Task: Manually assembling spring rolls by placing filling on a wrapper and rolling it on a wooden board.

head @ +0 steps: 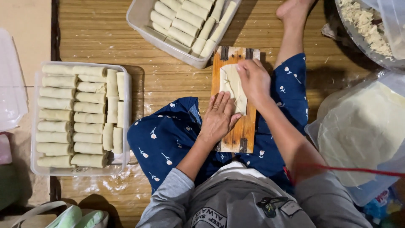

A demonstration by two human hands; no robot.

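A wooden board rests on my lap over blue flowered trousers. On it lies a pale thin wrapper, partly folded. My left hand lies flat on the wrapper's near end, fingers together and pressing down. My right hand presses on the wrapper's far right side, fingers bent over its edge. Neither hand lifts anything off the board.
A clear tub at the left holds several rolled spring rolls. A second tub of rolls stands at the top. A stack of wrappers in plastic lies at the right, a bowl of shredded filling at top right. My bare foot rests on the bamboo mat.
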